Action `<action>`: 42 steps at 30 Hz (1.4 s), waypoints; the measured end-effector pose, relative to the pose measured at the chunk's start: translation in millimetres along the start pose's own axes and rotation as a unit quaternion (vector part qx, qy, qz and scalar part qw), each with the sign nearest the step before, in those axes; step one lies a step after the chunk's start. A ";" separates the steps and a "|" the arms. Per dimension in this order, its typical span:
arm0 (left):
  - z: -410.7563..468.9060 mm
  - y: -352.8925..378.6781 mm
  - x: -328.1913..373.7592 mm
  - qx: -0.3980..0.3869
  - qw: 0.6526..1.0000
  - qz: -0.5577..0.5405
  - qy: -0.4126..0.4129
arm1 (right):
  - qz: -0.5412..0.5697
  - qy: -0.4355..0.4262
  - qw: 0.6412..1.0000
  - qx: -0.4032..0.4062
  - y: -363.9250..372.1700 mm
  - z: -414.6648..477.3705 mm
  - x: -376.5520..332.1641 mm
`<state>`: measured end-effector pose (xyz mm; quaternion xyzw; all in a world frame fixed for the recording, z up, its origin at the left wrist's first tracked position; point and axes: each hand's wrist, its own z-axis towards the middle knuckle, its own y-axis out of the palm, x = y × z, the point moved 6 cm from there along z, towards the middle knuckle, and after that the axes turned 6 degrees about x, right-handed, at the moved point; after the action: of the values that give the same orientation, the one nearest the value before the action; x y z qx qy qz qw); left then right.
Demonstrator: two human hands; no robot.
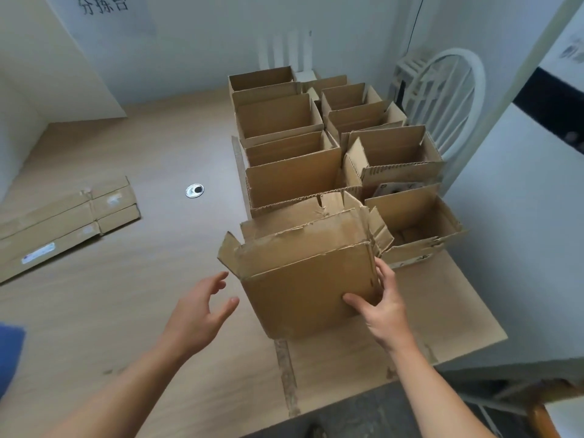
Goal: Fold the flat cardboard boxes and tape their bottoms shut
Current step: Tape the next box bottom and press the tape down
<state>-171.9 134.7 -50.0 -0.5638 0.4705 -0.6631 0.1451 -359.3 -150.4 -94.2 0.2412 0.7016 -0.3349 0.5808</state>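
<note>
The right hand's (384,306) fingers (385,273) are clamped on the near right corner of a cardboard box (300,279), thumb on the front face and the other fingers wrapped round the side. The left hand's (196,314) fingers (219,279) are spread apart just beside the box's left side, not touching it. The box stands on a flat cardboard sheet (442,311) on the tabletop (142,295), its upper flaps folded in. Behind it stand 2 rows of open boxes (294,175). Flattened boxes (63,222) lie well apart to the left.
</note>
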 end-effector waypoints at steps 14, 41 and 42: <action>-8.6 32.5 25.4 -0.039 0.995 -0.093 -0.005 | 0.007 -0.026 0.999 -0.020 -9.8 11.3 28.4; 22.6 59.7 42.6 -0.081 0.978 -0.173 -0.079 | 0.000 0.087 0.990 0.108 31.1 54.8 29.5; 22.7 60.2 43.0 -0.084 0.979 -0.169 -0.078 | 0.003 0.097 0.990 0.097 31.1 53.4 29.6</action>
<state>-186.0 62.2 -72.9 -0.6952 0.4094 -0.5904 0.0195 -307.9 -171.5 -134.4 0.3302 0.7181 -0.3748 0.4846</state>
